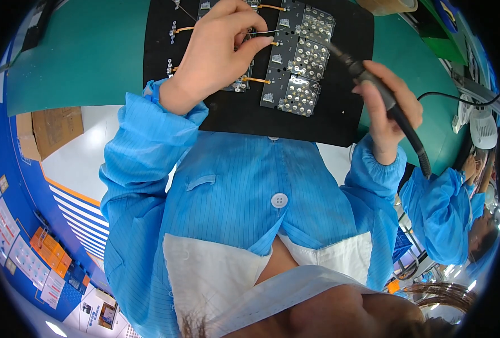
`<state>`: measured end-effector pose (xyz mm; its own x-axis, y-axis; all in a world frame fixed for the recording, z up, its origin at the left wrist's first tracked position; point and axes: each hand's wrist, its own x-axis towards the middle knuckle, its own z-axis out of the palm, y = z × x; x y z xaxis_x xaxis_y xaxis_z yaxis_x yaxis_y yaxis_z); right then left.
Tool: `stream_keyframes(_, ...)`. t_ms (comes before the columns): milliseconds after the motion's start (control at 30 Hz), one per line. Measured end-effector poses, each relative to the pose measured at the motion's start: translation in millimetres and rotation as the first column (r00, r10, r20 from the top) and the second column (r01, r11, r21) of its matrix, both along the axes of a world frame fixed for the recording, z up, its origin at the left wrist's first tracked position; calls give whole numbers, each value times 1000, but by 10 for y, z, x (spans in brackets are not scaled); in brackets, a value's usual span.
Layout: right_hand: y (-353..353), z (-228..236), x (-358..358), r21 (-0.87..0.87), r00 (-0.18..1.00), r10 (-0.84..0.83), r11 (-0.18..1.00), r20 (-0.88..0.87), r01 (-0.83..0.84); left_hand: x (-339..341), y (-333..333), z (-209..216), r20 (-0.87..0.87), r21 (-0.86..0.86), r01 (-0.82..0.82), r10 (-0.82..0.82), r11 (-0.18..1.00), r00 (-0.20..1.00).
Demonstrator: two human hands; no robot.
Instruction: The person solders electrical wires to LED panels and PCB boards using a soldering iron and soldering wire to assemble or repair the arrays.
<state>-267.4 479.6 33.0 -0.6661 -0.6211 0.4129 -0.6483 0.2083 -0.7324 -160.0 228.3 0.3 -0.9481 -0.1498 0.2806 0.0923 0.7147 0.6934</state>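
Note:
A row of dark circuit boards [278, 70] lies on a black mat [230, 118], each with a block of round silvery contacts on its right side. Short orange leads [257, 80] run leftward from the boards to other boards partly covered by my left hand [219, 53]. Its thumb and fingers close on a thin solder wire [268, 32], whose end reaches over the upper boards. My right hand [388, 101] grips a soldering iron [397, 112] by its dark handle. The iron's tip points up and left toward the contacts of the upper boards; whether it touches cannot be made out.
Beneath the mat is a green work surface [81, 62]. A tape roll [388, 5] sits at the far edge, and a black cable [458, 100] runs at right. A cardboard box [50, 132] stands at left. Another person in a blue sleeve [438, 214] works at right.

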Motion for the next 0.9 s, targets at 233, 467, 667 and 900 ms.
stream_keyframes(233,118,21,-305,-192,921,-304,946,-243,261,206,-146,85,-39,118,-71,76,990,996)
stream_keyframes(467,82,-180,-894,-89,800,-302,950,-519,300,406,16,147,-11,27,-120,121,992,993)
stream_keyframes(667,190,-150,-589,-117,812,-308,950,-495,289,446,108,237,-26,82,-29,31,996,999)
stream_keyframes(900,113,-21,170,84,975,156,986,-159,-144,509,113,163,-64,-12,86,-87,996,994)
